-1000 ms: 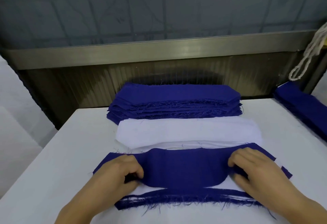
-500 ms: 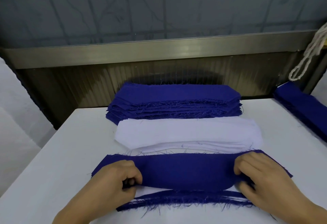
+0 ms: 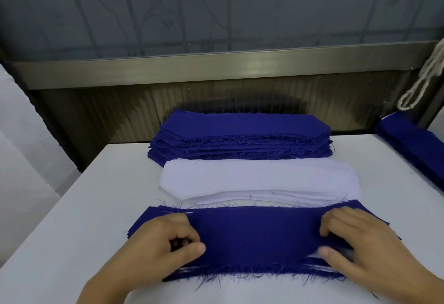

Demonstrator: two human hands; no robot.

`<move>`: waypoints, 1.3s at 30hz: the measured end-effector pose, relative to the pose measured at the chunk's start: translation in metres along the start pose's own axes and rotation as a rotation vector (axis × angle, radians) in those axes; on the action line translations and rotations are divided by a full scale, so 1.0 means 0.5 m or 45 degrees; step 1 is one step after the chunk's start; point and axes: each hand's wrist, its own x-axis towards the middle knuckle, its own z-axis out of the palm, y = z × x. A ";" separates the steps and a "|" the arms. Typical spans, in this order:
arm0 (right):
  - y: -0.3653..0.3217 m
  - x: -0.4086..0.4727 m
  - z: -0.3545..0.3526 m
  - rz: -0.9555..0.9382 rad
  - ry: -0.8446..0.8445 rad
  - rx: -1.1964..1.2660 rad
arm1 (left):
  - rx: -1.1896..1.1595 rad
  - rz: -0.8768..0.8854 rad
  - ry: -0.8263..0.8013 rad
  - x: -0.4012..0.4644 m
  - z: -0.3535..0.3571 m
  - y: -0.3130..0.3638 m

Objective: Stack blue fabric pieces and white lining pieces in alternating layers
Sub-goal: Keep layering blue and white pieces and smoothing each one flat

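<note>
A blue fabric piece (image 3: pixel 259 239) with frayed edges lies flat on top of the near stack, where thin white lining edges (image 3: pixel 314 266) peek out beneath it. My left hand (image 3: pixel 158 248) pinches its left end, fingers curled against the thumb. My right hand (image 3: pixel 360 246) pinches its right end the same way. Behind this stack sits a pile of white lining pieces (image 3: pixel 259 178). Farther back is a thick pile of blue fabric pieces (image 3: pixel 242 138).
The white table (image 3: pixel 101 195) holds all three piles. Another blue fabric stack (image 3: pixel 415 142) lies at the right edge. A white cord (image 3: pixel 422 80) hangs at the upper right. A metal ledge and dark panel (image 3: pixel 216 70) close off the back.
The blue piece sagged in a curve between my hands; both hands have drawn it toward me and laid it flat over the near stack, covering the white lining.
</note>
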 end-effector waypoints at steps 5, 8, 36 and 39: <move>-0.011 0.001 0.006 -0.011 0.097 0.025 | 0.103 0.110 0.070 0.011 0.022 0.004; -0.019 0.009 0.017 0.018 0.080 0.035 | 0.130 0.059 -0.080 0.019 0.037 0.000; 0.009 0.007 0.011 0.353 -0.157 0.126 | 0.132 -0.126 -0.162 0.018 0.039 -0.036; 0.010 0.006 0.011 0.360 -0.162 0.123 | 0.131 -0.125 -0.159 0.020 0.040 -0.033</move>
